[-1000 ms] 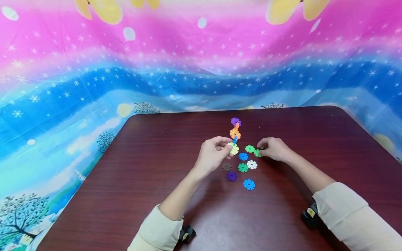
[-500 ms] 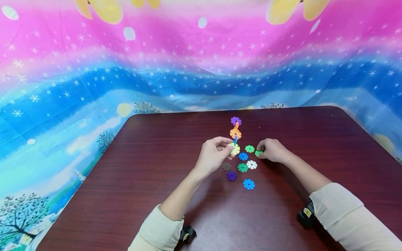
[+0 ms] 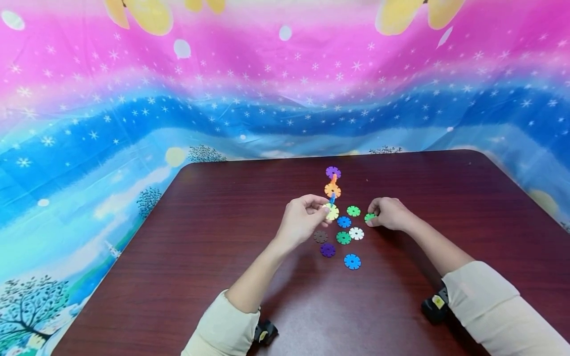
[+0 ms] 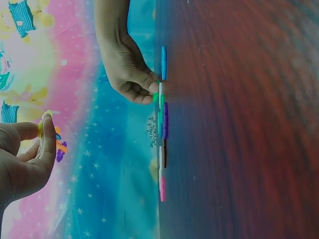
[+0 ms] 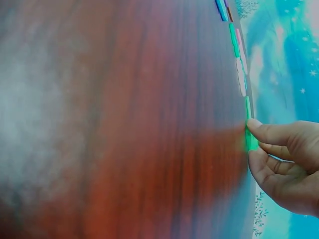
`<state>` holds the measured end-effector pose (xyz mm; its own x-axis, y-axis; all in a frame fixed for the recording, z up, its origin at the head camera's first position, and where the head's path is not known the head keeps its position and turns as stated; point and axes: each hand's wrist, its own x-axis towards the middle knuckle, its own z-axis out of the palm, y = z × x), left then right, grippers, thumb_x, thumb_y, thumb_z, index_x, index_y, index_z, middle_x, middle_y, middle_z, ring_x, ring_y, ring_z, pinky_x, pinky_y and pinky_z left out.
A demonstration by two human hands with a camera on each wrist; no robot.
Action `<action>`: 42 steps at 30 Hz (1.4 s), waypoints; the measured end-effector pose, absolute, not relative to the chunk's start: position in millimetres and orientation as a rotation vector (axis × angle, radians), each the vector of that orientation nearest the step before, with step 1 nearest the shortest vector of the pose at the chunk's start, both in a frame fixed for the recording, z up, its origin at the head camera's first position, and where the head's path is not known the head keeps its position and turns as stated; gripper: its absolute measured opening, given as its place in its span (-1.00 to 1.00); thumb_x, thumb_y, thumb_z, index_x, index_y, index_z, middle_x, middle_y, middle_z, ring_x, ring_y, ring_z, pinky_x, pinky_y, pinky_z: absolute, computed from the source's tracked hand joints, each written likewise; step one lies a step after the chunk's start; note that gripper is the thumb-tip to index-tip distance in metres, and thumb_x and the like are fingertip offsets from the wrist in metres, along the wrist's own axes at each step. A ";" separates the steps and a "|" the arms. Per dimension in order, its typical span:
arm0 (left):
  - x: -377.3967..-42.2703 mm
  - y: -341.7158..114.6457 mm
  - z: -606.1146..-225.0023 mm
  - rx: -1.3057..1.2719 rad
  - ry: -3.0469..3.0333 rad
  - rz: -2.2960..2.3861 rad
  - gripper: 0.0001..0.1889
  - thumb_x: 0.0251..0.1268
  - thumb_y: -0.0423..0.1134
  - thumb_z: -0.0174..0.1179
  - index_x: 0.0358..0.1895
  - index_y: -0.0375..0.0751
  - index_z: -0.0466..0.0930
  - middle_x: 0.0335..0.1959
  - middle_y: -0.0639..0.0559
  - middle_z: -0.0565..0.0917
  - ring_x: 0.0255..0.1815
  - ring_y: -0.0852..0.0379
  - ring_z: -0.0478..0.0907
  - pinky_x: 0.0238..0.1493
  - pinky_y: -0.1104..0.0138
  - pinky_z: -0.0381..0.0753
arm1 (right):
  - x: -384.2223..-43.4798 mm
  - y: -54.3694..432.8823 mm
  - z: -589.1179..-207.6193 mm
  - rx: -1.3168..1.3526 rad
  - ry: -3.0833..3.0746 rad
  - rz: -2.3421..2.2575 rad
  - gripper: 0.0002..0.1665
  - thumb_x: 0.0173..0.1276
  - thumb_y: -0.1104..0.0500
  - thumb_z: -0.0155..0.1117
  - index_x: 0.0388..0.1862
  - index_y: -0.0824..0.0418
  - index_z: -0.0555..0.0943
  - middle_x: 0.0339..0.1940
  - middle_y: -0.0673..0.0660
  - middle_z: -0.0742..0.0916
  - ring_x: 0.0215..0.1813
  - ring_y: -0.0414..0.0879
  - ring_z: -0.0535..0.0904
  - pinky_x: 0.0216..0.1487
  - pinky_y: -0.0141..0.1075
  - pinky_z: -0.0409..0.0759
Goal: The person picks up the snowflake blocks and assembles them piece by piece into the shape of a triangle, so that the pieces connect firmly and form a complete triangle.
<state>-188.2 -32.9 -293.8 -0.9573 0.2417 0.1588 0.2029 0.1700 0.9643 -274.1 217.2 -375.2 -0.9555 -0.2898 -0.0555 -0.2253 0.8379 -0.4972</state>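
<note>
My left hand (image 3: 303,220) pinches a pale yellow notched plastic disc (image 3: 331,213), the near end of a linked chain. Beyond it follow a blue disc (image 3: 332,198) seen edge-on, an orange disc (image 3: 332,191), another orange piece (image 3: 334,179) edge-on and a purple disc (image 3: 333,172). The left wrist view has this chain raised off the table. At the right, my right hand (image 3: 392,214) pinches a green notched disc (image 3: 369,217) between thumb and fingers. In the right wrist view that green disc (image 5: 252,142) stands at table level, partly covered by fingertips.
Several loose discs lie on the dark wooden table (image 3: 200,247) between and in front of the hands: light green (image 3: 354,211), blue (image 3: 344,222), white (image 3: 356,233), green (image 3: 343,238), brown (image 3: 320,237), purple (image 3: 327,250), bright blue (image 3: 352,261). A patterned cloth (image 3: 285,99) hangs behind.
My right hand has drawn the green disc slightly right, away from the light green disc beside it. The left hand and its chain have hardly moved.
</note>
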 end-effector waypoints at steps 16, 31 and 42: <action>-190.7 -34.2 -295.4 0.404 2.363 1.916 -0.83 0.23 -0.51 0.10 -0.13 -0.53 0.52 -0.40 -0.26 0.58 -0.39 -0.17 0.64 -0.39 0.30 0.64 | -251.7 227.0 -364.2 -0.484 2.866 -1.093 -0.93 0.19 0.34 0.28 -0.33 0.26 0.58 -0.46 0.08 0.61 -0.45 -0.08 0.53 -0.42 -0.26 0.53; -204.4 -25.7 -316.1 0.391 2.343 1.912 -0.83 0.23 -0.47 0.14 -0.14 -0.47 0.52 -0.40 -0.19 0.62 -0.45 -0.07 0.65 -0.31 0.21 0.64 | -208.6 191.1 -345.6 -0.720 2.907 -1.555 -0.89 0.17 0.30 0.34 -0.33 0.20 0.59 -0.38 0.05 0.68 -0.34 -0.17 0.60 -0.37 -0.41 0.55; -210.7 -21.5 -328.4 0.410 2.331 1.932 -0.87 0.22 -0.40 0.18 -0.19 -0.37 0.53 -0.50 -0.08 0.65 -0.53 0.07 0.65 -0.35 0.30 0.63 | -197.7 178.6 -343.0 -0.790 2.905 -1.634 -0.88 0.14 0.30 0.36 -0.33 0.22 0.59 -0.39 0.12 0.68 -0.39 -0.05 0.60 -0.41 -0.40 0.56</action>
<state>-210.7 -21.5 -328.4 -0.9603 0.2593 0.1031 0.1495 0.1658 0.9748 -197.7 178.6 -343.0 -0.8559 -0.2497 0.4529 -0.5167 0.4499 -0.7284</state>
